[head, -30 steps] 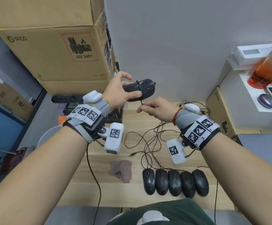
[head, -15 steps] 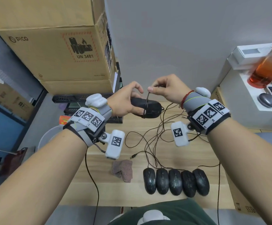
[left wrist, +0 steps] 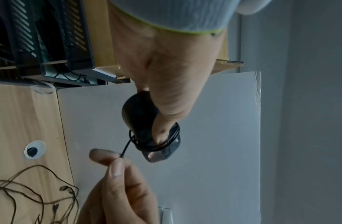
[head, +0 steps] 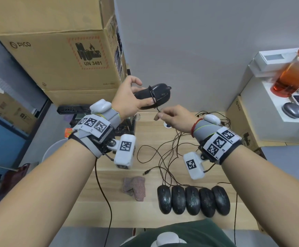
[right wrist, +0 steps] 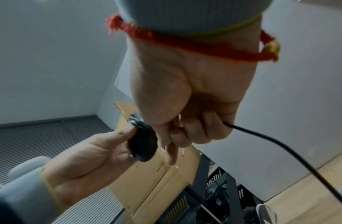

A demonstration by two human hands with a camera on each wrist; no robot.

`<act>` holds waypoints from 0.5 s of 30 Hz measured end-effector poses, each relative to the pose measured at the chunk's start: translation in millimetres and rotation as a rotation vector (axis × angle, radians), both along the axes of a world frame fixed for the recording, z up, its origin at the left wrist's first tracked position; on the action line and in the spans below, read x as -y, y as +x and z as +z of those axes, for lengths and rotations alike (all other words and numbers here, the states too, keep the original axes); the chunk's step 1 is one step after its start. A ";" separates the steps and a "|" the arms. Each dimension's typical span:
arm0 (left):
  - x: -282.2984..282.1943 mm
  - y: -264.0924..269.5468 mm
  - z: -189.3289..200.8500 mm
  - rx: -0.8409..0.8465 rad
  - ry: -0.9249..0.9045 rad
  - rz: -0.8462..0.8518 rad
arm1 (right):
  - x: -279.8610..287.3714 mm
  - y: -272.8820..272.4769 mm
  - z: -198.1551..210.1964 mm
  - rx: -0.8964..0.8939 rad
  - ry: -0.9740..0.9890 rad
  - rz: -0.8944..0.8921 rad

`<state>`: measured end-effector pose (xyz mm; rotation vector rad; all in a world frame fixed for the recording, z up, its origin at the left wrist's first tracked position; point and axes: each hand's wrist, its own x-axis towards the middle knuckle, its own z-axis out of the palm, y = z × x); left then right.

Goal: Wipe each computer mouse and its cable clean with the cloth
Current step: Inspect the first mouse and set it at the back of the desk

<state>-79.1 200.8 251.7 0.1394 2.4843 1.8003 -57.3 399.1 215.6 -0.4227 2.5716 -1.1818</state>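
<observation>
The left hand point(head: 127, 98) grips a black mouse point(head: 155, 95) raised above the desk point(head: 171, 138), thumb pressed along its side over several turns of cable point(left wrist: 134, 138) wound round the body. The right hand point(head: 176, 117) sits just below and beside it, thumb and forefinger pinching the free run of the same cable close to the coil, the other fingers curled. Half a second ago that hand was above the mouse, carrying the cable over the top; it has now come down under it, so another turn appears to have been laid on. Judgement: this mouse is being bundled in its own lead, which suggests its wiping is finished and it is about to be set aside. The cloth point(head: 134, 188) lies crumpled on the desk, touched by neither hand. Just right of it, five more mice point(head: 192, 200) lie side by side in a row, surfaces visibly speckled, their cables point(head: 164, 157) trailing back in a loose tangle. These appear not yet cleaned, so most of the task remains. Cardboard boxes point(head: 56, 56) stand at the rear left.
</observation>
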 end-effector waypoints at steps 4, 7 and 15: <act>6.5 -7.4 -12.8 -0.014 -0.273 0.017 | 6.7 5.5 18.6 -0.012 0.107 0.108; 6.8 -3.4 -18.5 -0.009 -0.403 -0.049 | 5.7 -0.7 34.9 -0.073 0.047 0.070; -3.4 10.6 -2.6 -0.032 -0.411 -0.360 | -12.1 -24.8 43.5 -0.110 -0.126 -0.039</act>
